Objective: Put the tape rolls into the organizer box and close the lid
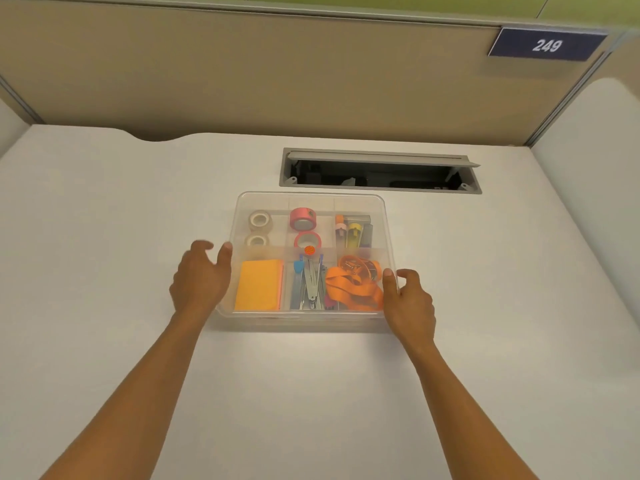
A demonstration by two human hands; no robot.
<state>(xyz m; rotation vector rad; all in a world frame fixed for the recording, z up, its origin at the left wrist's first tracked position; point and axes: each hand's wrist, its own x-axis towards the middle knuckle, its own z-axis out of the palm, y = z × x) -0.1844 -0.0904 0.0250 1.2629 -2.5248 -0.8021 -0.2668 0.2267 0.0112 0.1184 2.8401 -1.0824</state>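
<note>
A clear plastic organizer box (377, 202) sits on the white desk with its translucent lid lying on top. Through the lid I see two clear tape rolls (259, 221) in the back left compartment and two pink tape rolls (303, 218) in the back middle one. My left hand (202, 278) rests at the box's left edge, thumb on the lid, fingers spread. My right hand (408, 299) is at the right front corner, thumb on the lid, fingers apart.
Inside the box lie orange sticky notes (259, 289), metal tools (311, 282), an orange strap (353, 282) and markers (353, 232). An open cable tray slot (379, 174) lies in the desk behind the box. Partition walls enclose the desk.
</note>
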